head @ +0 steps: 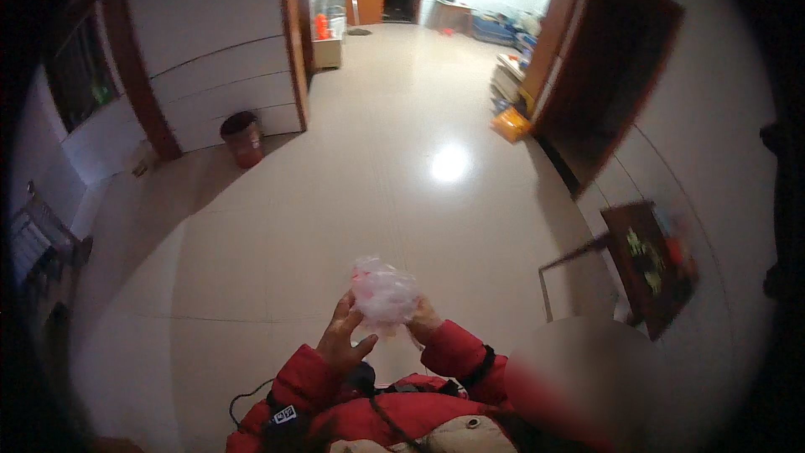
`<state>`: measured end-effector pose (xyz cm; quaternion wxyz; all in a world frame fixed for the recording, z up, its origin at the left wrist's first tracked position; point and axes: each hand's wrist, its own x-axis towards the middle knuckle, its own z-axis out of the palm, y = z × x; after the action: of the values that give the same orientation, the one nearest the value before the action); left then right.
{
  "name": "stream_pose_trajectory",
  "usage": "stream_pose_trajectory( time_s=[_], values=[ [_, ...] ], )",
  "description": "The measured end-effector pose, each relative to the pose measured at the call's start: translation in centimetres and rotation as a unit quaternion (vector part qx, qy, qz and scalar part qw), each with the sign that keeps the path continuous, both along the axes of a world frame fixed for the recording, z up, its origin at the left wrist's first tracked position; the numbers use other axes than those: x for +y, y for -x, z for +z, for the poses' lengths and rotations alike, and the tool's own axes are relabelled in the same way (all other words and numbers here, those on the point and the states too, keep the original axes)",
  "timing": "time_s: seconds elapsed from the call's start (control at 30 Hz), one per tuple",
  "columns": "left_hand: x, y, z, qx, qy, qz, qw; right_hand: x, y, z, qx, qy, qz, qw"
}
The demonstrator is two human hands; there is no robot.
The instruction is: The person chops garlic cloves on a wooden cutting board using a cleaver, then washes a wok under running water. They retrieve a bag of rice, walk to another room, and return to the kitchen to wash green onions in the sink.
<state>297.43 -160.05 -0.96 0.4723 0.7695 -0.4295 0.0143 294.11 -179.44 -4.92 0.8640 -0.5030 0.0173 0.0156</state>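
Note:
A crumpled, translucent plastic bag [385, 294] with pinkish-red marks is between my two hands, in front of my body. My left hand [343, 333] holds its left side, fingers behind it and the thumb apart below. On the bag's right side, my right hand [424, 319] grips it, with its fingers partly hidden by the plastic. Whether anything lies inside the bag cannot be made out. Both forearms are in red padded sleeves with dark straps.
A reddish bin [244, 141] stands by the left wall. At right are a dark wooden table [651, 264] and an orange package [510, 124] beside a doorway. Beyond the wide opening stands a low cabinet [327, 55]. Pale glossy floor [352, 201] lies ahead.

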Motion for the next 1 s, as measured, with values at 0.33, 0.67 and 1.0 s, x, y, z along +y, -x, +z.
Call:
stream_pose_trajectory(
  time_s=[0.33, 0.67, 1.0],
  values=[
    [2.0, -27.7, -1.8, 0.607, 0.242, -0.079, 0.753, 2.1, -29.2, 3.0, -0.079, 0.071, 0.061, 0.992],
    [1.5, -46.8, -3.4, 0.525, 0.399, 0.160, 0.734, 3.1, -54.5, 0.6, -0.415, 0.523, 0.248, 0.702],
    [16.9, -59.3, -9.6, 0.435, 0.511, 0.468, 0.575, 11.4, -82.2, -2.8, -0.031, 0.242, 0.436, 0.867]
  ],
)
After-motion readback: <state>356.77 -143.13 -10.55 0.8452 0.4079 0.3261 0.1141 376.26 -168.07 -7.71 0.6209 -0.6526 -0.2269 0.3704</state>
